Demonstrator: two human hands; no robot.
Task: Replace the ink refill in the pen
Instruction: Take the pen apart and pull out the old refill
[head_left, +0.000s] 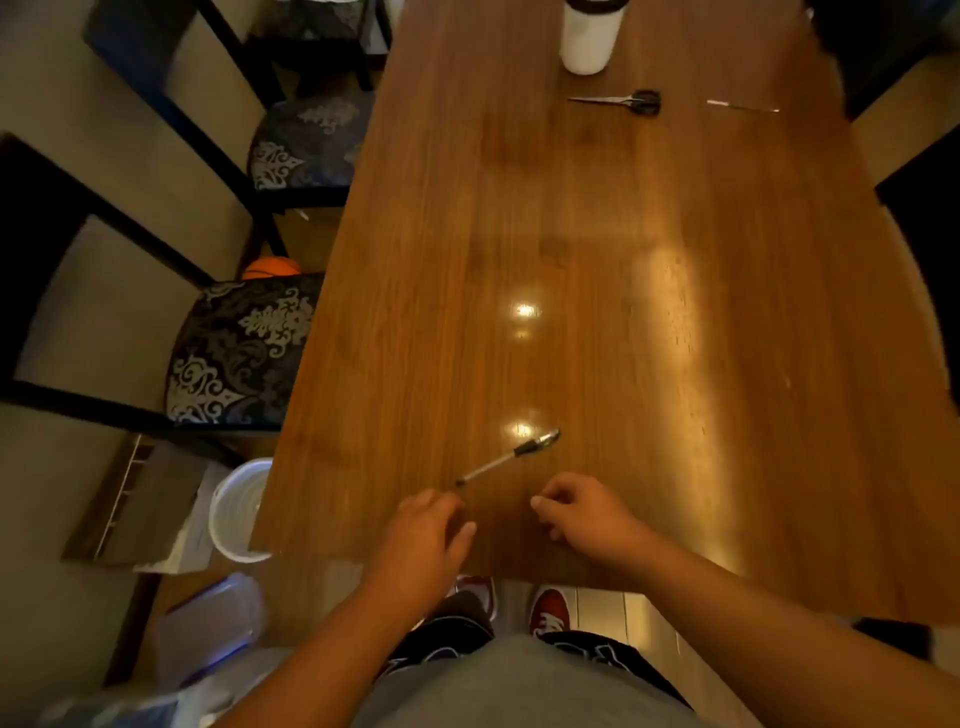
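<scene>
A clear pen (506, 457) with a black grip lies slanted on the wooden table (597, 260), near the front edge, its tip end pointing up and right. My left hand (423, 535) hovers just below and left of the pen's near end, fingers loosely curled, holding nothing. To the right of that, below the pen, my right hand (582, 512) rests on the table with its fingers curled and no object visible in it. A thin refill-like stick (743, 106) lies at the far right of the table.
Black-handled scissors (623, 100) and a white cup (589, 36) sit at the far end. Two chairs with patterned seats (239, 353) stand along the left side. A white bucket (241, 509) stands on the floor by the table's near left corner.
</scene>
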